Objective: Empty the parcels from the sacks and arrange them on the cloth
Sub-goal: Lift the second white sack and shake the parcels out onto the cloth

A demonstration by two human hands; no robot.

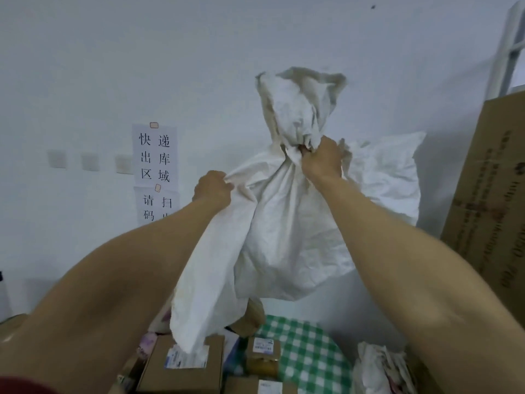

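Observation:
I hold a white woven sack (284, 228) up in the air in front of the wall. My left hand (211, 190) grips a fold of its side. My right hand (322, 160) is clenched around the bunched fabric higher up, with loose fabric standing above the fist. The sack hangs down over a green and white checked cloth (309, 354). Several cardboard parcels lie on the cloth below: a flat brown box (181, 368) with a label, a small brown parcel (262, 358) wrapped in tape, and another box (250, 386) at the bottom edge.
A second white sack (386, 177) stands full against the wall behind. A large cardboard carton (488, 189) leans at the right. A crumpled white sack (377, 371) lies at the lower right. Paper signs (155, 155) hang on the wall.

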